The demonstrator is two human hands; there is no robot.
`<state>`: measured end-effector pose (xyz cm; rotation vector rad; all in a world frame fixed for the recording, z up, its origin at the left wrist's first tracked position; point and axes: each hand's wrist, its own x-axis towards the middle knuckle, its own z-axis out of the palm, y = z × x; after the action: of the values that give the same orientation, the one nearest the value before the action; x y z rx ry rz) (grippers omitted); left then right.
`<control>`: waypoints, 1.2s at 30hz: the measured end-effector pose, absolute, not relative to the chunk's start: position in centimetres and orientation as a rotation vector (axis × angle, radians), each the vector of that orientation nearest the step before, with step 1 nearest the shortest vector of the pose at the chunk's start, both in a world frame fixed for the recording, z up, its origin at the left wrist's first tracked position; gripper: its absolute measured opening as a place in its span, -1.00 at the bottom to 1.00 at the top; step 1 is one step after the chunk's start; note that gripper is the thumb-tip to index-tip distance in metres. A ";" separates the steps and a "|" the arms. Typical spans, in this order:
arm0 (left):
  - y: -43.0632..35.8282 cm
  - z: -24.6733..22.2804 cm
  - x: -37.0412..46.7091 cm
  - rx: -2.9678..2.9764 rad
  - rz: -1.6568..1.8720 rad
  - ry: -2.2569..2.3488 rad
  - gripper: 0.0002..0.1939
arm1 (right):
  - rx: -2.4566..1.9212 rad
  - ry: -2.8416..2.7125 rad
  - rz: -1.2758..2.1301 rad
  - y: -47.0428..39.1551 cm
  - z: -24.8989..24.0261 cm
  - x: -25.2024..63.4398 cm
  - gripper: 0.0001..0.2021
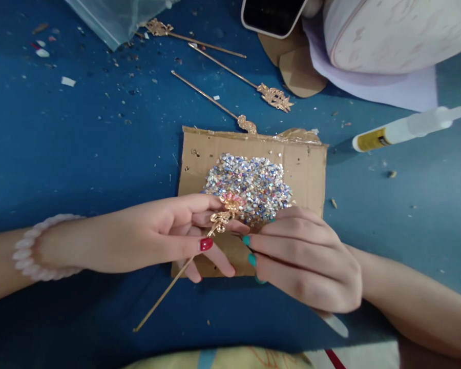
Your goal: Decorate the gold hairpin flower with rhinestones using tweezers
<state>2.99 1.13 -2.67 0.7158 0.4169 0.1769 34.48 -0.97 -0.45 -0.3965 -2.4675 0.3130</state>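
Here both hands (pixel 230 241) pinch a gold hairpin (pixel 215 225).

Work surface is a blue tabletop (pixel 61 154), matte, covering nearly the whole view. Littered with small scraps and crumbs, thickest at the upper left. Lighting is even, soft shadows only. No walls, floor or windows in view.

Gold hairpin (pixel 200 251) with ornate floral head lies slanted, stem pointing down-left; head over glittery sequin heap (pixel 249 187).
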 end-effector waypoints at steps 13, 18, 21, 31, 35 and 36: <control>1.0 -3.0 2.9 0.707 0.155 0.413 -0.50 | -0.452 -2.394 0.289 -2.3 -1.1 33.9 -0.78; 1.1 -3.1 3.0 0.708 0.145 0.405 -0.52 | -0.475 -2.374 0.284 -2.5 -1.1 33.6 -0.64; 1.2 -3.0 3.1 0.710 0.147 0.410 -0.55 | -0.470 -2.370 0.292 -2.5 -1.1 33.5 -0.62; 0.9 -3.0 3.0 0.689 0.160 0.431 -0.54 | -0.479 -2.387 0.259 -2.6 -1.2 33.6 -0.76; 0.9 -2.9 3.0 0.674 0.174 0.417 -0.59 | -0.451 -2.379 0.270 -2.4 -1.2 33.6 -0.68; 1.0 -2.9 3.0 0.665 0.174 0.416 -0.60 | -0.450 -2.383 0.269 -2.3 -1.1 33.6 -0.66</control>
<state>3.04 0.99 -2.89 0.6648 0.4164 0.1737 33.56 -2.34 -1.14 -0.4497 -2.3832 0.2686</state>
